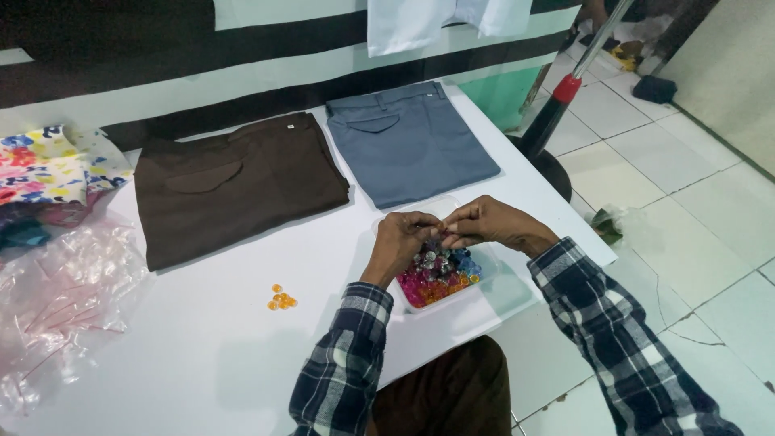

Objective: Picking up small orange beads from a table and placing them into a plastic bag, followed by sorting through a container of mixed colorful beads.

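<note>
Right at the table's near edge, a clear tray of coloured beads sits under both hands. The left hand and right hand pinch something tiny together above it; what, I cannot tell. Loose orange beads lie well left, folded brown trousers and grey trousers beyond, crumpled plastic bags far left.

Dim, cool indoor light, slightly soft overall

The white table glowed bluish under light from above; soft shadows lay beneath the forearms, the plastic bags showed faint glare, and straight edges bowed slightly near the frame's borders.
</note>
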